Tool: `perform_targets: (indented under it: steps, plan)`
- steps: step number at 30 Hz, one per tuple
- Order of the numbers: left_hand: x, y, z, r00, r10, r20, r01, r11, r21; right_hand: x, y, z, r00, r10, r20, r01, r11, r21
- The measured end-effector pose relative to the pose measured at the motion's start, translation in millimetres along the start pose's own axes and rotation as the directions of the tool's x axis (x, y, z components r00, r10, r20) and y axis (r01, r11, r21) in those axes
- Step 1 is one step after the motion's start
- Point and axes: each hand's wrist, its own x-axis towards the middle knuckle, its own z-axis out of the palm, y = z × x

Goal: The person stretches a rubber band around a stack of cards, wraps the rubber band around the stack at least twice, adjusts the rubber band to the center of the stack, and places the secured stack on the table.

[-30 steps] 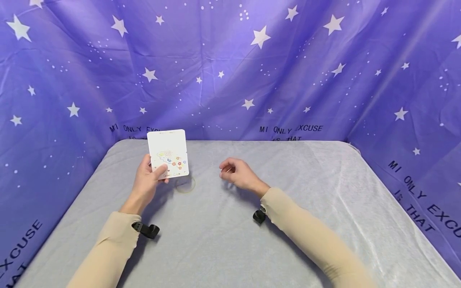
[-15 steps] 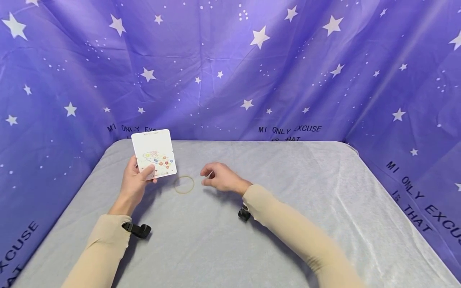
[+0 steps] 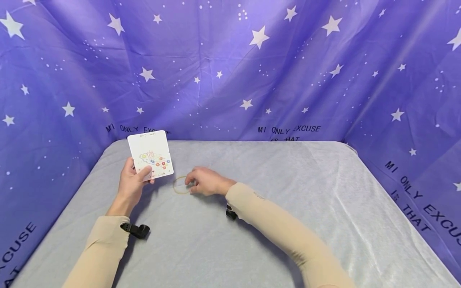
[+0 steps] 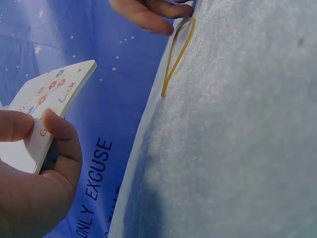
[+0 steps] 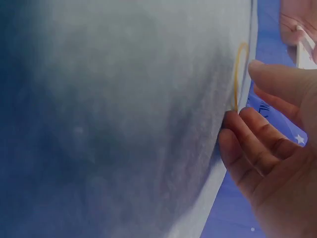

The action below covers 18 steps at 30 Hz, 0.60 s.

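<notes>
In the head view my left hand (image 3: 130,184) holds up a white card (image 3: 148,144), pinched near its lower edge with the thumb across the front. The card has rounded corners, small notches at its sides, and coloured flowers and lettering. Its edge shows some thickness in the left wrist view. A thin yellowish rubber band (image 3: 174,188) lies as a loop on the table. My right hand (image 3: 209,182) reaches over the band's right side, thumb and fingers parted. The right wrist view shows those fingertips right at the rubber band (image 5: 236,82), with nothing gripped between them.
A grey cloth covers the table (image 3: 288,172). Behind it and at both sides hangs a purple curtain (image 3: 223,48) with white stars and black lettering. Black wrist cameras sit on both sleeves.
My right hand has moved left across the table to the rubber band. The left hand, still holding the card, has shifted left, leaving the band uncovered by the card.
</notes>
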Motion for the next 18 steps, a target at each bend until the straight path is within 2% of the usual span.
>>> perform_targets:
  steps: [8,13,18]
  plan:
    - [0.0,0.4,0.3,1.0,0.005,-0.006,-0.005,1.0,-0.008,1.8,-3.6,4.8,1.0,-0.009,0.023,0.012,0.991,-0.13]
    - [0.0,1.3,1.3,1.0,-0.001,-0.005,0.001,1.0,0.011,1.1,-3.7,4.6,1.0,-0.026,0.006,0.027,0.99,-0.138]
    - [-0.7,1.4,1.0,1.0,-0.002,-0.006,0.002,1.0,0.019,-0.4,-2.8,3.3,1.0,-0.027,-0.003,0.026,0.996,-0.083]
